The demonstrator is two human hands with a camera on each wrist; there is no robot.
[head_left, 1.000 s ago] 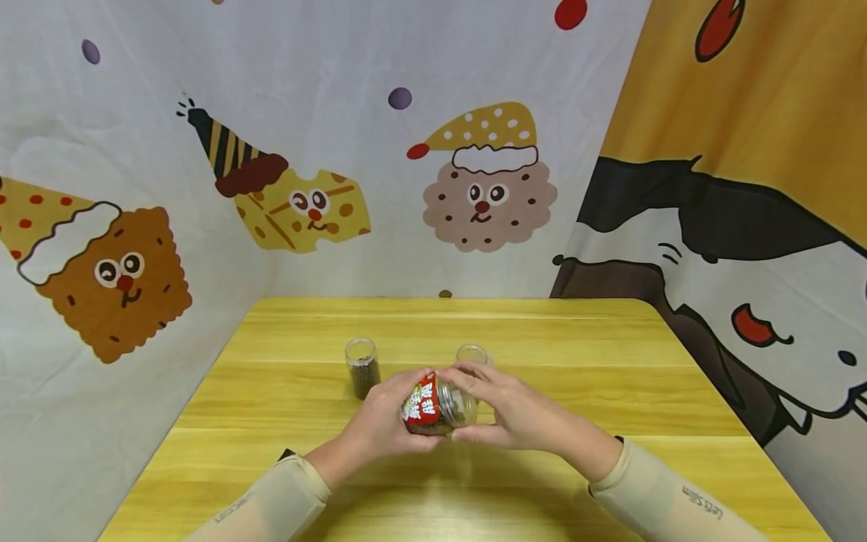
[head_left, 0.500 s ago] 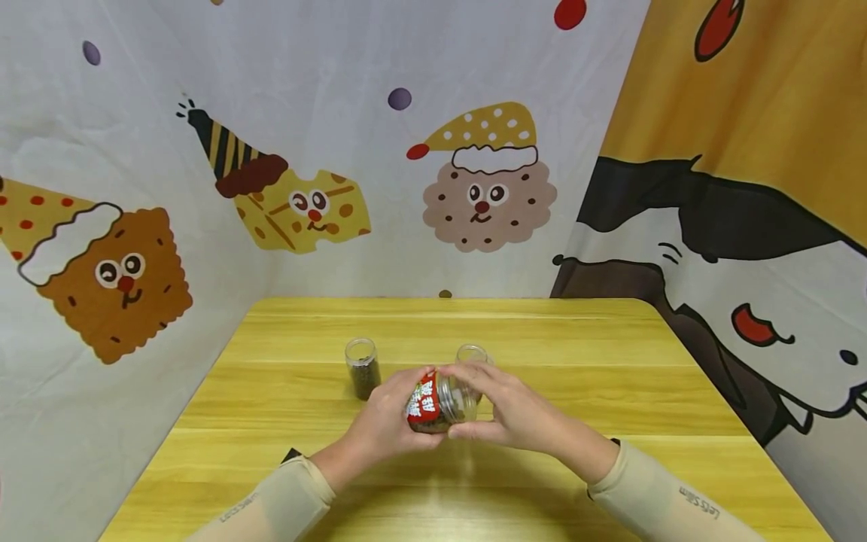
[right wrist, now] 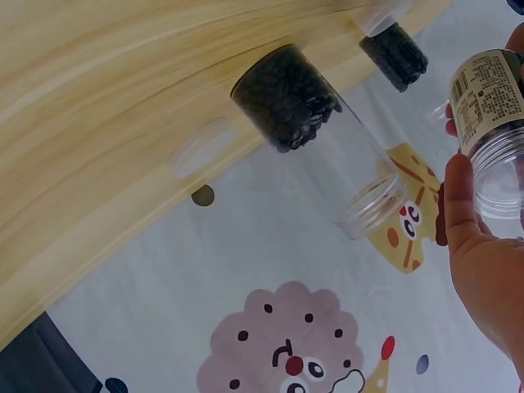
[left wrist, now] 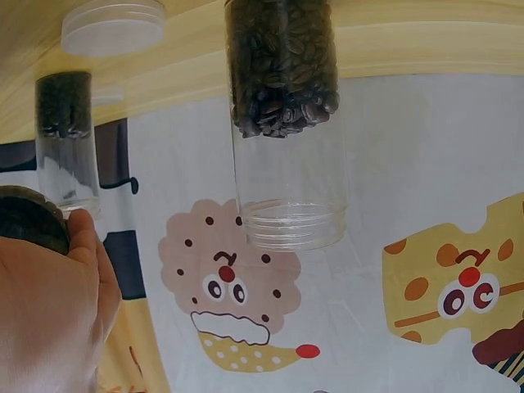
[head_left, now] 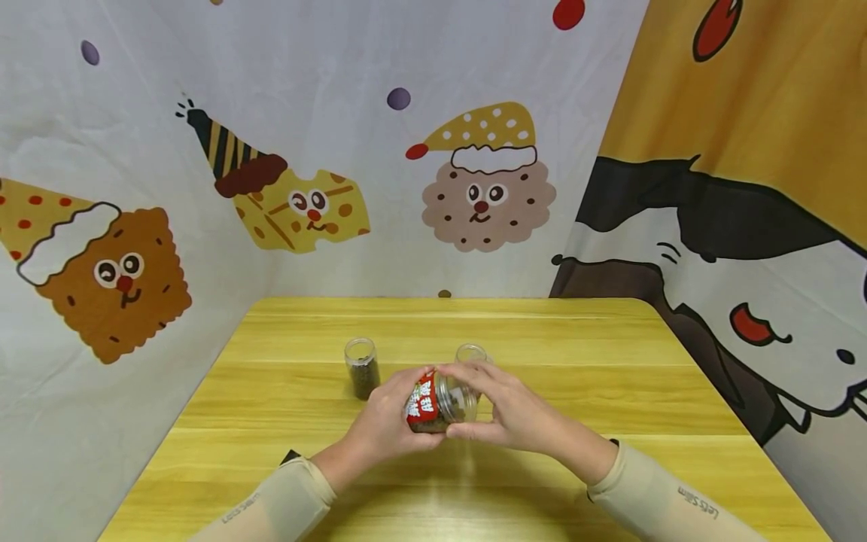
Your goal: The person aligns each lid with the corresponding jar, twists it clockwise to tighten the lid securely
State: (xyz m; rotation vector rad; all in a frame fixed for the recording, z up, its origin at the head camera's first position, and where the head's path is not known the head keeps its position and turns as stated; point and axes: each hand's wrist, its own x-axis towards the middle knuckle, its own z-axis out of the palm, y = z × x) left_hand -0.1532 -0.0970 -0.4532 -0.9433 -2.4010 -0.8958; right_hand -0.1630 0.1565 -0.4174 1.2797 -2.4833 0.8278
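Observation:
Between the two hands a jar with a red label (head_left: 423, 399) lies tilted on its side above the table, dark contents inside. My left hand (head_left: 389, 414) grips its labelled body, and its dark round base (left wrist: 33, 221) shows in the left wrist view. At the other end, thumb and fingers of my right hand (head_left: 504, 410) hold the clear, ridged end (right wrist: 499, 184) of the jar. Its beige back label (right wrist: 489, 97) faces the right wrist camera. Part of the jar is covered by the fingers.
Beyond the left hand stands an uncapped clear jar (head_left: 363, 373) partly filled with dark coffee beans. Another clear jar (head_left: 472, 352) stands behind the right hand, mostly hidden there. Translucent lids (left wrist: 113, 29) lie on the wooden table (head_left: 582, 361). A printed cloth (head_left: 400, 263) hangs behind it.
The red-labelled jar has shifted slightly to the right and turned a little in the hands, so its lettering shows differently. Both hands keep their hold; the standing jars have stayed put.

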